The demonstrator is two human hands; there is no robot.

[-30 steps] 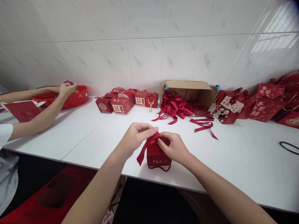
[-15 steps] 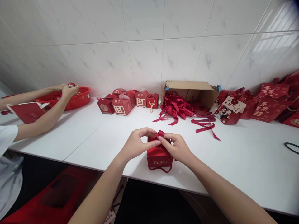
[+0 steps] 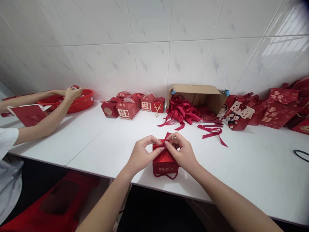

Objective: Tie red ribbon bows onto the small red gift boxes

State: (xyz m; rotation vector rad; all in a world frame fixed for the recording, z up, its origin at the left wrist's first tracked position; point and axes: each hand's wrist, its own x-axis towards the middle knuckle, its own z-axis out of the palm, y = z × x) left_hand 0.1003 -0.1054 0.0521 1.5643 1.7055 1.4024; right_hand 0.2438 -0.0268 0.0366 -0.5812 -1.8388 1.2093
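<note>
Ribbon (image 3: 167,135) is sitting across the top of a small red box (image 3: 164,168), on our side of the carton (image 3: 196,89), roughly in line with its left end. We're holding it two-handed: left hand (image 3: 144,152) is pinching ribbon between thumb and forefinger, tips nearly closed; right hand (image 3: 181,149) is pinching right next to it, a short bit standing up between. Fingertips are hiding the crossing, so we can't tell how tight it is.

Handling: we're reckoning on light, limp, probably slick like satin; not fragile, but likely to slide under a loose pinch. Best grip: across the flat width, close to the crossing, one side per hand. Box is looking light and thin-walled; we're trusting edges over top panels, hard pressing could dent them. Cord handle (image 3: 166,176) is hanging on the face away from the carton. Spare ribbons (image 3: 182,111) are spilling from the carton's mouth.
</note>
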